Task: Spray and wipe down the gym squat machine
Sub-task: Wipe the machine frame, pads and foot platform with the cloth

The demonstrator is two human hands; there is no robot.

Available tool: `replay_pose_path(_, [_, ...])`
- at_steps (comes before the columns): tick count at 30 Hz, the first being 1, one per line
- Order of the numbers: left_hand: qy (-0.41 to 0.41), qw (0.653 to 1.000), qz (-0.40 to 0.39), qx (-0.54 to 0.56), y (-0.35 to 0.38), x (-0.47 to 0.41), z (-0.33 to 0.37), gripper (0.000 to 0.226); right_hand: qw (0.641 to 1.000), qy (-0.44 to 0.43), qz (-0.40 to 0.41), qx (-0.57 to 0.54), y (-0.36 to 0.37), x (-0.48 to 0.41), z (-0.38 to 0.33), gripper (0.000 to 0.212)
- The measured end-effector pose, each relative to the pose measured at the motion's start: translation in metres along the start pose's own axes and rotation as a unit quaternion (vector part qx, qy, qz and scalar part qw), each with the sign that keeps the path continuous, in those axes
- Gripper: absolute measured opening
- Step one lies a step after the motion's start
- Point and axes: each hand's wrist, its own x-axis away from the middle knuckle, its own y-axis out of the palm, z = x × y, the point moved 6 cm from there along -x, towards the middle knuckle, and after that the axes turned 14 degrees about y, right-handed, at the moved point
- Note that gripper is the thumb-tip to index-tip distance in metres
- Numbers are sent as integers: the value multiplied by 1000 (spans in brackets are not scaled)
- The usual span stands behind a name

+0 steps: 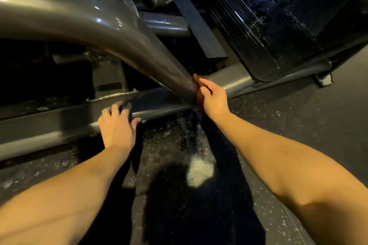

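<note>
right hand (214, 99): is pressing a rust-red cloth (199, 94) against the machine, fingers held close together and bending over the cloth, thumb lying along the top.
cloth: is sitting bunched between the right palm and the foot of the curved tube (99, 26), only a narrow strip showing past the fingers.
left hand (117, 125): is resting flat and spread on the base rail (49, 123), fingertips reaching onto the rail's top face, thumb stretching out along its rounded lower edge, holding nothing.
squat machine (169, 26): is filling the upper half of the view, a grey painted frame; the curved tube is sweeping down from the upper left and meeting the base rail just where the cloth is working.
footplate (278, 22): is tilting at the upper right, black and ribbed, glistening, its lower corner hanging over the base rail beyond the right hand.
writing: a dark band on the grey post (108, 77) behind the rail is showing too blurred to read.
edges: the rail's near edge is running diagonally from lower left up to the right, passing under both hands.
open room: speckled dark floor (298, 125) is stretching wide to the right of the right forearm and between the two arms, where a pale patch (200, 172) is lying.
</note>
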Motion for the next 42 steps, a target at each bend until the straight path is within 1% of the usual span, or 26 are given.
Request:
replay_pose_path(3, [-4, 1000, 7, 13, 3, 3, 0, 50, 995, -22, -6, 97, 4, -18, 2, 37])
replay_pose_path(4, [-4, 1000, 6, 12, 4, 3, -1, 50, 989, -54, -10, 138, 5, -22, 4, 39])
replay_pose_path(5, [-3, 1000, 6, 8, 4, 3, -3, 51, 976, -96, -24, 193, 3, -23, 0, 42])
replay_pose_path(6, [0, 1000, 8, 6, 5, 3, -4, 51, 951, -153, -23, 266, 0, -29, -1, 45])
replay_pose_path(8, [10, 1000, 19, 1, 6, 4, -5, 51, 934, -178, -61, 303, -12, -51, -1, 52])
replay_pose_path(9, [9, 1000, 24, -2, 7, 5, -5, 51, 908, -193, -58, 367, -19, -62, -6, 58])
replay_pose_path(10, [5, 1000, 25, -4, 7, 5, -4, 51, 870, -200, -26, 450, -32, -76, -11, 63])
replay_pose_path(11, [-1, 1000, 24, -2, 8, 5, -3, 51, 847, -175, 20, 502, -52, -94, -13, 63])
replay_pose_path(14, [-13, 1000, 17, 1, 9, 3, -2, 52, 793, -136, 120, 582, -90, -115, -14, 52])
replay_pose_path(16, [-8, 1000, 18, -2, 10, 4, -4, 53, 771, -127, 140, 608, -72, -102, -16, 54])
replay_pose_path(17, [-7, 1000, 19, -6, 10, 3, -5, 53, 763, -139, 121, 620, -53, -91, -13, 55])
replay_pose_path(19, [-10, 1000, 15, -8, 10, 3, -6, 53, 763, -194, 48, 615, -16, -65, -1, 59])
replay_pose_path(20, [-13, 1000, 11, -5, 10, 2, -5, 53, 760, -246, 9, 602, -6, -50, 5, 60])
replay_pose_path(21, [-15, 1000, 8, -3, 9, 1, -4, 53, 758, -271, -3, 593, -8, -44, 11, 59])
replay_pose_path(22, [-15, 1000, 6, -6, 9, 1, -3, 53, 771, -292, 21, 565, -23, -47, 12, 55])
replay_pose_path(23, [-14, 1000, 4, -10, 8, 0, -2, 53, 789, -284, 56, 542, -41, -55, 10, 51])
replay_pose_path(26, [1, 1000, -2, -13, 5, -3, -3, 52, 814, -124, 173, 540, -80, -74, 12, 50])
replay_pose_path(28, [23, 999, -23, -34, 1, -9, -5, 53, 824, -45, 205, 526, -70, -69, 19, 61])
replay_pose_path(29, [32, 998, -40, -46, -1, -12, -6, 54, 843, -20, 211, 495, -59, -60, 24, 69])
replay_pose_path(31, [32, 996, -72, -53, -3, -18, -8, 56, 918, 51, 206, 335, -36, -29, 38, 80])
replay_pose_path(32, [25, 995, -82, -55, -4, -19, -9, 57, 952, 104, 187, 220, -22, -13, 45, 80])
replay_pose_path(33, [22, 994, -88, -58, -5, -20, -9, 58, 969, 151, 169, 101, -7, 1, 49, 74])
replay_pose_path(34, [26, 994, -91, -62, -5, -20, -8, 58, 970, 180, 164, 9, 7, 14, 50, 67])
replay_pose_path(35, [34, 993, -91, -66, -6, -21, -6, 57, 966, 193, 168, -48, 17, 22, 50, 61])
replay_pose_path(38, [50, 991, -103, -69, -9, -29, -1, 54, 958, 209, 189, -53, 15, 14, 46, 57])
replay_pose_path(42, [63, 986, -140, -64, -11, -34, -8, 53, 930, 257, 252, -68, -50, -15, 50, 57])
